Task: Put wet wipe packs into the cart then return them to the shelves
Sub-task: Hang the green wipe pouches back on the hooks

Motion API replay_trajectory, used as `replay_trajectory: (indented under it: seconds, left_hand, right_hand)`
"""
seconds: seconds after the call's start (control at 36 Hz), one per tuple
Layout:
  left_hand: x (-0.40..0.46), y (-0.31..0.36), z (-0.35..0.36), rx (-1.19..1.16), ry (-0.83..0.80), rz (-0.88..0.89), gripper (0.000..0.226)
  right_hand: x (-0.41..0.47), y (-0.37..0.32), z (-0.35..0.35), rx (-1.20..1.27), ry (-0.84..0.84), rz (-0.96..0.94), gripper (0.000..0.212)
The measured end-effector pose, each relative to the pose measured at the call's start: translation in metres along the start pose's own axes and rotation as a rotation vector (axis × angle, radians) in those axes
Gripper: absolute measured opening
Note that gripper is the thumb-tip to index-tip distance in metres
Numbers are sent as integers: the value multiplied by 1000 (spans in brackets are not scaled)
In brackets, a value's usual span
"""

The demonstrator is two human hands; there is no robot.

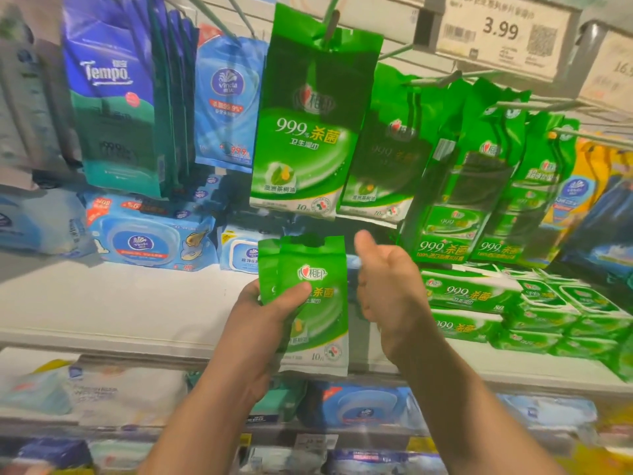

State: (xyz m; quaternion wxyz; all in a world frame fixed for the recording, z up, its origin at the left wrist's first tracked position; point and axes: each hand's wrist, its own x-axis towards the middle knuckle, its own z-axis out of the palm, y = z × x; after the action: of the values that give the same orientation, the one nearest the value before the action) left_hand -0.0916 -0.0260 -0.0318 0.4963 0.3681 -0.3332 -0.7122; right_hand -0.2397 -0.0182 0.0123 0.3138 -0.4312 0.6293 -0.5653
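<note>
Below the hanging packs (301,132), your left hand (270,313) grips green packs (311,303) upright, tops pointing up; right hand (387,282) is relaxed, holding nothing.

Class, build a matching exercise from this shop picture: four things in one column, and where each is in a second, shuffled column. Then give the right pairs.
Things
1. green wipe packs
2. Tempo pack
3. price tag
4. right hand

Places
A. top right, above the hooks
B. held in the left hand
C. hanging at upper left
D. empty, beside the held packs

Pairs: 1-B, 2-C, 3-A, 4-D
</note>
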Motion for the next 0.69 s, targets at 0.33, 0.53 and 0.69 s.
replay_trajectory:
  seconds: [0.33, 0.53, 0.69]
  left_hand:
    - [-1, -10, 6, 38, 37, 44, 39]
    - [3, -13, 2, 91, 88, 51, 20]
    - [3, -15, 3, 108, 74, 32, 12]
  right_hand:
    - [-30, 30, -16, -252, -172, 16, 18]
    - [-36, 26, -33, -43, -126, 69, 8]
    - [-46, 17, -39, -62, -72, -32, 14]
